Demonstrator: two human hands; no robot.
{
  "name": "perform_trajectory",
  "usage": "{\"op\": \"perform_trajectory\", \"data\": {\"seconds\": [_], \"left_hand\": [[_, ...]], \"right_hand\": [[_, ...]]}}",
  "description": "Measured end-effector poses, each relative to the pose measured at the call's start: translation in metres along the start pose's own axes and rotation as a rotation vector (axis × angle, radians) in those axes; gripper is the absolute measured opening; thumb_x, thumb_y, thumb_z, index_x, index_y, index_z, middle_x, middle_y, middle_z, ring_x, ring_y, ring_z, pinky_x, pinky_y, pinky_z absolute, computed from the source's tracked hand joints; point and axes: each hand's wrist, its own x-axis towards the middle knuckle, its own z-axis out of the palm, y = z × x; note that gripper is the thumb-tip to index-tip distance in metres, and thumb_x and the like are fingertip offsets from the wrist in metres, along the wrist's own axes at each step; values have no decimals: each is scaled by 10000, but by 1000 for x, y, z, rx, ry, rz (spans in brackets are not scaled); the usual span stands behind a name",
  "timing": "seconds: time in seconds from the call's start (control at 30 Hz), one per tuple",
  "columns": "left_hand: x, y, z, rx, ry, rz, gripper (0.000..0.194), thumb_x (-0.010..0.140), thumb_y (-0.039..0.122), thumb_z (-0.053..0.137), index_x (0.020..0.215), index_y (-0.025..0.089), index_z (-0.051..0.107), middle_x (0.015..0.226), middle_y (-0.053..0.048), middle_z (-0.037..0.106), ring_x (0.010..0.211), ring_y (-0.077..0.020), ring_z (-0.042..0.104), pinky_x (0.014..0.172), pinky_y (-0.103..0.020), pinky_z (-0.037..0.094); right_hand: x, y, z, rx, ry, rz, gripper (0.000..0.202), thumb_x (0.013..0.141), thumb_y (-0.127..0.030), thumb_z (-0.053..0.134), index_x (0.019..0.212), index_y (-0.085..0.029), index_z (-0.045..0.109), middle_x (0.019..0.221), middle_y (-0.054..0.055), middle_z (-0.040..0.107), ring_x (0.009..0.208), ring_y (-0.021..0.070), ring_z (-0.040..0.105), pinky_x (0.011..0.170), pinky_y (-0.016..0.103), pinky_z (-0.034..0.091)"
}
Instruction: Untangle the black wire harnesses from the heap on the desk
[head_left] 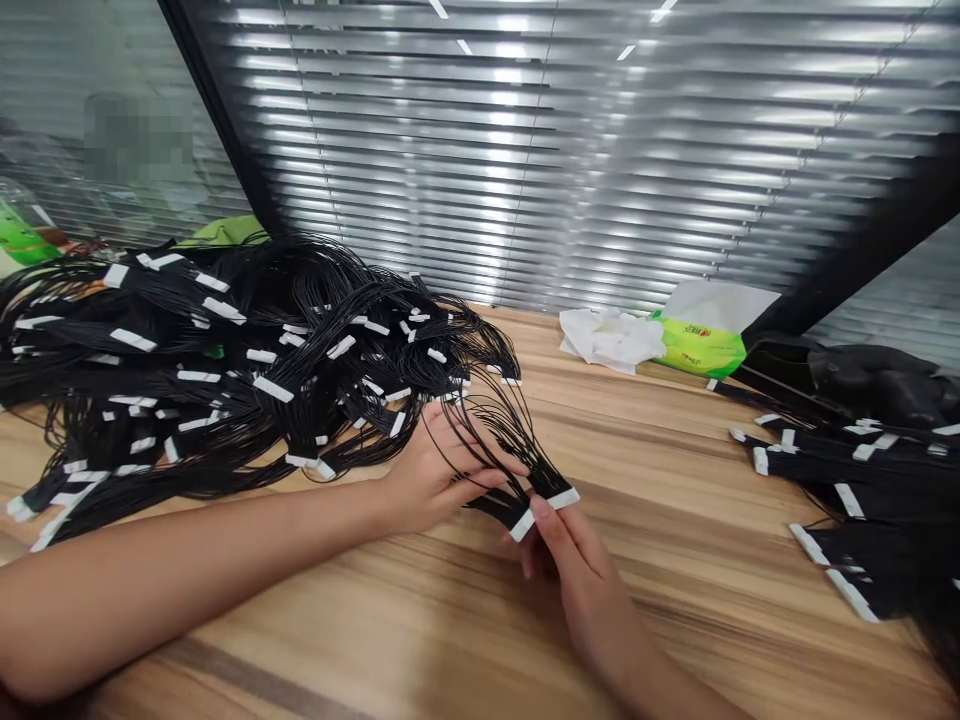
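Observation:
Above the middle of the table I hold a wire harness (546, 474) of thin black wires that end in a long white connector. My right hand (574, 565) grips the white connector, thumb on top and fingers underneath. My left hand (435, 475) is just behind it, its fingers closed in among the black wires, some of which cross over the fingers. Part of the connector is covered by my right thumb. From my hands the wires arch back toward a large heap of similar harnesses (300, 300) with white connectors on the left.
More harnesses (862, 490) lie along the right side of the wooden table (660, 460). A green tissue pack (701, 342) and a crumpled white tissue (611, 338) sit at the back, before the window blinds (465, 150). A bottle with a green label (26, 230) stands far left.

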Motion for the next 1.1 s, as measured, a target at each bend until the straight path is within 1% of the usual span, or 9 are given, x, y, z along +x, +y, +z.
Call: {"op": "perform_trajectory", "data": {"seconds": [0.1,0.23,0.37,0.43,0.53,0.7,0.77,0.93,1.1], "left_hand": [[1,1,-1,-24,-16,77,303,935,251,454,1158,218,656,989,-62,714,959,-197,586,926,-349,346],[0,-3,0,-45,1,89,288,936,301,490,1163,220,648,997,-58,703,988,-193,586,921,-339,342],[-2,-7,5,-16,77,-3,184,896,354,590,925,210,701,953,-26,711,951,-174,601,891,-328,340],[-2,-7,6,4,107,-24,220,881,366,610,793,178,680,913,-29,710,925,-175,604,872,-329,349],[-1,-7,6,10,81,23,241,899,360,582,776,172,670,871,-30,713,876,-166,613,855,-327,368],[1,-4,2,-13,-45,193,307,937,391,487,815,193,687,858,-29,734,851,-170,633,851,-322,403],[0,-2,2,-15,-47,131,339,943,417,453,830,191,679,883,-42,728,878,-176,627,879,-329,398],[2,-1,2,6,-13,-249,457,965,508,315,880,190,631,945,-40,687,946,-186,583,922,-353,337],[6,1,2,20,4,-343,355,945,485,359,918,213,585,978,-10,660,962,-193,548,913,-355,296]], "right_hand": [[1,2,-1,46,55,13,496,813,-674,492,752,-191,589,579,-12,529,536,138,454,539,268,366],[0,0,-1,-1,51,14,494,827,-664,476,738,-190,579,603,-9,531,553,137,458,557,268,371],[-3,-4,-1,-129,-3,-6,534,841,-681,421,631,-199,521,561,-12,478,555,143,434,552,273,341],[-4,-6,-1,-177,-15,-17,541,855,-674,396,602,-206,494,554,-13,466,550,144,421,542,275,324],[-5,-6,-1,-248,-40,-56,538,880,-645,374,611,-202,517,581,-2,490,571,151,441,554,278,325],[-6,-4,-1,-274,-182,-93,539,906,-610,364,684,-185,611,630,18,553,621,162,500,595,278,357],[-6,-3,-1,-223,-178,-75,539,898,-620,373,710,-182,623,629,15,553,609,159,500,585,275,362],[-5,0,-1,-165,-71,-63,530,886,-634,387,687,-187,589,593,0,520,582,154,482,570,272,358],[-4,0,-2,-260,-190,-60,510,916,-580,379,688,-185,607,666,27,592,649,165,527,622,277,377]]}}
